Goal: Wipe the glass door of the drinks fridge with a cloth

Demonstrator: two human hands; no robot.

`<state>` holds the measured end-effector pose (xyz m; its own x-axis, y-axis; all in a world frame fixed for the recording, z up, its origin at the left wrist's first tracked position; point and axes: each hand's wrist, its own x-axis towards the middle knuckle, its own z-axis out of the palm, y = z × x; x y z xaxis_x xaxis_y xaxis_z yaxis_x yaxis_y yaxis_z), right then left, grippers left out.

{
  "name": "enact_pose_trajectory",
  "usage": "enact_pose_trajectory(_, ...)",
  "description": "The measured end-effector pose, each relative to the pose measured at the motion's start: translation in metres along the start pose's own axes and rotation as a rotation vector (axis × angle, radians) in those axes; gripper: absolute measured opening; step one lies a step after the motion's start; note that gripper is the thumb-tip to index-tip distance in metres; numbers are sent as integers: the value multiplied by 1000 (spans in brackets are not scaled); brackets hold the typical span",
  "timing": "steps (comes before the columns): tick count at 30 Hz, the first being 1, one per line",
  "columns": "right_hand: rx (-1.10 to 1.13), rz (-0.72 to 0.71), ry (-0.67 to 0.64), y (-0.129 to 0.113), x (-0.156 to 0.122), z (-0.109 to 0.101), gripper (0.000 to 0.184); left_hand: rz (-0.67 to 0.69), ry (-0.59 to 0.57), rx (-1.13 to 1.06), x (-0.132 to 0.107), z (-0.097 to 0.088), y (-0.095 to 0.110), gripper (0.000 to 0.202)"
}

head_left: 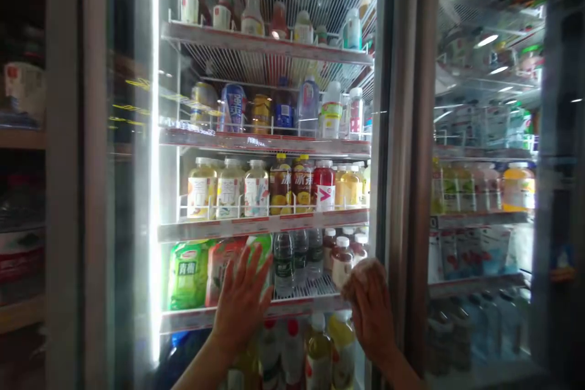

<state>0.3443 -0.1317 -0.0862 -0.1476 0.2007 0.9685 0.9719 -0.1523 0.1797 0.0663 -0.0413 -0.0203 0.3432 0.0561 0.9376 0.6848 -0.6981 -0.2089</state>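
Glass door (131, 207), head view: we hold our left hand (242, 298) before it, fingers spread and empty, likely for support, though contact cannot be confirmed; our right hand (373, 311) has its fingers closed over a crumpled cloth (365, 267), near the metal frame (414, 195); bottles (257, 189) stand in rows behind, labels outward, presumably for easy reading.

Cloth (365, 265) in right hand (372, 311), before bottles (342, 261) on fridge shelves (265, 226)
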Motion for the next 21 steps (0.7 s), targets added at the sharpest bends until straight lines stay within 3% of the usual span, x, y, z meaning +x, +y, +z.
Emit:
enact_pose_trajectory(2,1,83,86,16,43,-1,63,-2,4,-4,-2,1,-1,62)
enact_pose_trajectory(5,42,192,185,42,132,-2,61,-7,10,-18,0,1,-1,65)
enact_pose_trajectory(7,53,212,199,48,153,-1,60,-6,11,-23,2,0,-1,65)
enact_pose_trajectory(9,49,208,174,41,128,-1,61,-3,11,-19,1,0,-1,65)
enact_pose_trajectory(13,30,89,65,22,30,-1,62,8,0,-10,-3,-1,-1,64)
enact_pose_trajectory(15,15,53,53,25,24,0,62,12,4,-16,-1,-3,0,62)
enact_pose_trajectory(17,8,86,107,33,62,0,61,9,33,-22,9,-7,-1,61)
enact_pose_trajectory(21,-14,208,251,28,173,0,56,-42,109,25,51,-21,-13,62)
